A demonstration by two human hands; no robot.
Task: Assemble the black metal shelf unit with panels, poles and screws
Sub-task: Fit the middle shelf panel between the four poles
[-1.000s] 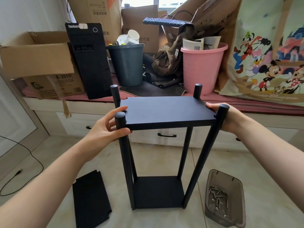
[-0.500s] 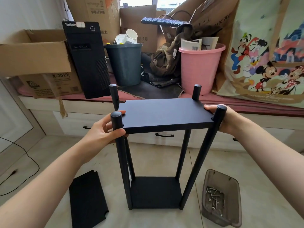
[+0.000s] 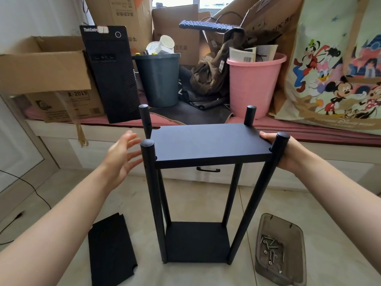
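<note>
Shelf unit (image 3: pixel 198 193): my left hand (image 3: pixel 121 155) has let go, fingers spread beside the front-left pole (image 3: pixel 151 182). My right hand (image 3: pixel 288 153) alone wraps fingers round the upper panel's (image 3: pixel 208 144) right edge; screws (image 3: pixel 272 250) come next, I judge.

Bright daylight enters through the window (image 3: pixel 175 1) at the top centre, which is blown out to white. The scene is evenly lit, with soft, faint shadows on the pale tiled floor (image 3: pixel 195 195). The open left hand (image 3: pixel 121 155) is slightly motion-blurred. Wide-angle distortion bends the edges, stretching the forearms near the lower corners. The matte black metal shelf panel (image 3: pixel 208 144) shows little glare.
</note>
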